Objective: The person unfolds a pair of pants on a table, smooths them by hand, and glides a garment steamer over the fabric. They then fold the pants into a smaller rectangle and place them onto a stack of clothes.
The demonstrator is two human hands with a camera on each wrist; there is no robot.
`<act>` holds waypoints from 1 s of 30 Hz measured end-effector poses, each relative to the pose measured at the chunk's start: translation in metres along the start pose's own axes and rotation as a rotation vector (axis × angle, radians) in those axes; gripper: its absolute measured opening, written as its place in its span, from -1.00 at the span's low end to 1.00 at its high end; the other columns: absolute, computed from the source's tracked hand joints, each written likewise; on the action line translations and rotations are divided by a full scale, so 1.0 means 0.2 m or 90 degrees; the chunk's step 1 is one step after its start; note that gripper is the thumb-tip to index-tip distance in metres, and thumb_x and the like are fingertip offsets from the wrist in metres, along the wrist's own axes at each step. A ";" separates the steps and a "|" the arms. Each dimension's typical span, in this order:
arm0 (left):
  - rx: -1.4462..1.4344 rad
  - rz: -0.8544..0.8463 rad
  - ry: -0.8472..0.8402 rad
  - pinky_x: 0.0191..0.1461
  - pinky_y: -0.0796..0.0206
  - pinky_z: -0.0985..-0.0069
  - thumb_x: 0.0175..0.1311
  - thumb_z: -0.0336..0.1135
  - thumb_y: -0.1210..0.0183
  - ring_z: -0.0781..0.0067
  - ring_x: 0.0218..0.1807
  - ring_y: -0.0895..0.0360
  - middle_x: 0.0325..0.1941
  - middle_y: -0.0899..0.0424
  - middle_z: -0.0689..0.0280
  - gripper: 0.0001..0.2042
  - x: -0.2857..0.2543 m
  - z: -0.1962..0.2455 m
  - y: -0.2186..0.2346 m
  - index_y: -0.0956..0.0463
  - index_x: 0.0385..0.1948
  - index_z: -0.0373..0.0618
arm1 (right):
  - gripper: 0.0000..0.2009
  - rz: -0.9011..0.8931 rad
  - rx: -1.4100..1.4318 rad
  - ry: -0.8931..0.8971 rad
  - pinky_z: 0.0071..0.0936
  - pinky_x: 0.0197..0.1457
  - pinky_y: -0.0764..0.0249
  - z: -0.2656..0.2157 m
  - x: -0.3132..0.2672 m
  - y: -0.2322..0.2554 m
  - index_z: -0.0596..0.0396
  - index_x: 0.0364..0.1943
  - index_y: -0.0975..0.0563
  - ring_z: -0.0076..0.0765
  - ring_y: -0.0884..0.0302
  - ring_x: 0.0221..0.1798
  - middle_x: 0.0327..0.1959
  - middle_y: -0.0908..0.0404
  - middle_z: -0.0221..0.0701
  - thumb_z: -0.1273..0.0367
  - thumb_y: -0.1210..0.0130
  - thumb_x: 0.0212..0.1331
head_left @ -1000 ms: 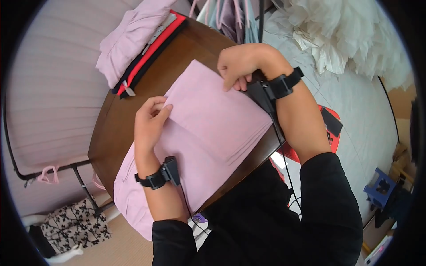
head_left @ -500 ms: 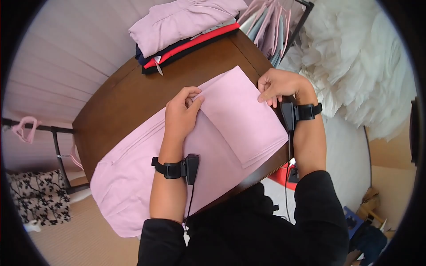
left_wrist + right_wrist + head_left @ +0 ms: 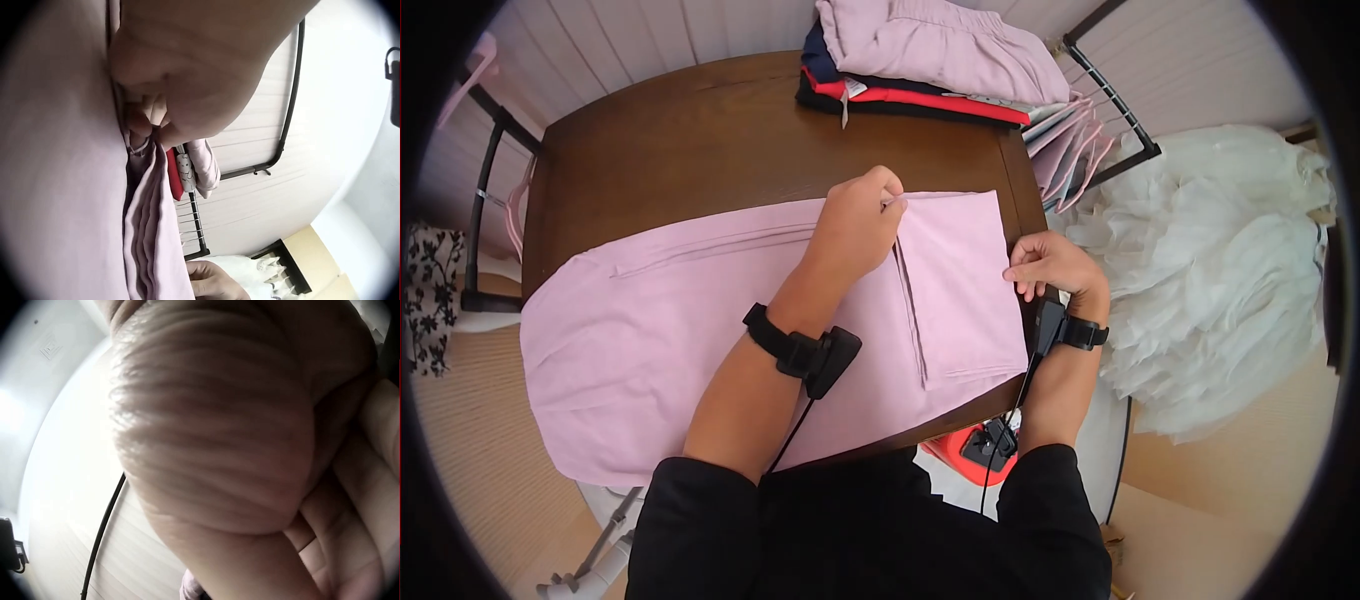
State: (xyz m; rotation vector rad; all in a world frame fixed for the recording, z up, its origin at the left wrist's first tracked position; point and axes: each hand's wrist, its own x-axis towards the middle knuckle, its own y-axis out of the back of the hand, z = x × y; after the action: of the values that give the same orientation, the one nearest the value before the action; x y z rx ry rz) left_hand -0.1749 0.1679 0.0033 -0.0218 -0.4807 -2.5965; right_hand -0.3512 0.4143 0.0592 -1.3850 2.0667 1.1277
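A pink garment (image 3: 660,330) lies lengthwise along the brown wooden table (image 3: 700,130), its right end folded over into a layered rectangle (image 3: 963,290). My left hand (image 3: 860,225) pinches the upper left corner of that folded part with thumb and curled fingers. In the left wrist view the left hand (image 3: 187,69) grips the cloth edge, and stacked wavy layers (image 3: 149,231) show below it. At the folded part's right edge, my right hand (image 3: 1060,270) pinches the cloth between thumb and fingers. The right wrist view shows mostly the palm of the right hand (image 3: 219,425).
A stack of folded clothes (image 3: 940,70), pink on top with red and dark layers beneath, sits at the table's back right. Beyond it are hangers (image 3: 1080,150) on a black rack. White ruffled fabric (image 3: 1210,270) hangs at right. Below the table's front edge is a red item (image 3: 970,455).
The head view has turned, so table and garment now lie nearly level across it. My left hand stays at the fold's corner, its fingers more curled. My right hand remains at the right edge.
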 end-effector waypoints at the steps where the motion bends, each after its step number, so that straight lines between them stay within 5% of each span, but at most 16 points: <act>1: -0.001 0.008 -0.002 -0.23 -0.40 0.47 0.24 -0.43 -0.21 0.40 -0.36 -0.57 -0.37 -0.67 0.18 -0.86 0.01 0.00 0.00 -0.54 -0.22 -0.25 | -0.77 0.003 0.000 -0.008 -0.66 -0.52 -0.39 0.00 0.00 0.00 0.08 -0.43 -0.56 -0.55 -0.64 -0.52 -0.54 -0.66 -0.45 0.27 -0.38 0.09; 11: 0.030 -0.063 0.018 -0.23 -0.41 0.38 0.12 -0.34 -0.31 0.26 -0.35 -0.60 -0.36 -0.67 0.10 -0.72 0.01 0.04 0.04 -0.54 -0.17 -0.26 | -0.77 0.018 -0.025 -0.012 -0.65 -0.50 -0.40 0.00 -0.01 -0.02 0.08 -0.40 -0.55 -0.58 -0.59 -0.53 -0.54 -0.63 -0.46 0.27 -0.38 0.11; 14: -0.031 -0.085 -0.023 -0.24 -0.41 0.39 0.13 -0.36 -0.29 0.31 -0.35 -0.61 -0.36 -0.67 0.15 -0.73 0.01 0.05 0.05 -0.54 -0.15 -0.26 | -0.72 0.062 -0.018 0.046 -0.61 -0.39 -0.45 0.03 -0.10 -0.10 0.14 -0.28 -0.54 -0.58 -0.60 -0.37 -0.34 -0.66 -0.42 0.32 -0.40 0.06; 17: -0.078 -0.094 -0.008 -0.24 -0.42 0.41 0.15 -0.36 -0.29 0.37 -0.34 -0.61 -0.34 -0.68 0.16 -0.73 0.01 0.04 0.06 -0.53 -0.14 -0.25 | -0.65 0.217 -0.060 0.174 -0.46 -0.12 -0.52 0.04 -0.29 -0.32 0.16 -0.13 -0.53 -0.38 -0.59 -0.13 -0.13 -0.62 -0.33 0.42 -0.40 -0.01; 19: -0.064 -0.069 -0.022 -0.24 -0.43 0.42 0.16 -0.36 -0.28 0.39 -0.34 -0.62 -0.33 -0.69 0.16 -0.73 0.01 -0.01 0.04 -0.53 -0.14 -0.26 | -0.61 0.422 -0.268 0.341 -0.26 0.18 -0.45 0.07 -0.40 -0.48 0.13 -0.09 -0.55 -0.10 -0.48 0.17 0.04 -0.54 -0.25 0.50 -0.36 -0.08; 22: -0.051 -0.061 -0.029 -0.22 -0.45 0.44 0.18 -0.35 -0.29 0.39 -0.33 -0.63 -0.30 -0.70 0.14 -0.73 0.02 -0.06 0.04 -0.53 -0.14 -0.27 | -0.64 0.419 -0.270 0.337 -0.09 0.34 -0.33 0.04 -0.51 -0.77 0.11 -0.12 -0.60 0.16 -0.19 0.45 0.17 -0.45 -0.18 0.54 -0.32 -0.12; 30: -0.048 -0.101 -0.006 -0.21 -0.46 0.45 0.18 -0.33 -0.29 0.35 -0.35 -0.63 -0.28 -0.71 0.11 -0.74 0.01 -0.04 0.04 -0.54 -0.15 -0.26 | -0.72 0.483 -0.260 0.373 -0.09 0.28 -0.39 -0.01 -0.47 -1.05 0.22 -0.13 -0.60 0.20 -0.23 0.43 0.12 -0.50 -0.18 0.59 -0.24 0.00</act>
State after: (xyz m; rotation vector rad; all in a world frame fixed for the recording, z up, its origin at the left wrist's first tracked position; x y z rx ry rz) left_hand -0.1720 0.1566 -0.0016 -0.0217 -0.4025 -2.7701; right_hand -0.1229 0.4280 0.0428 -1.2103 3.0769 1.6520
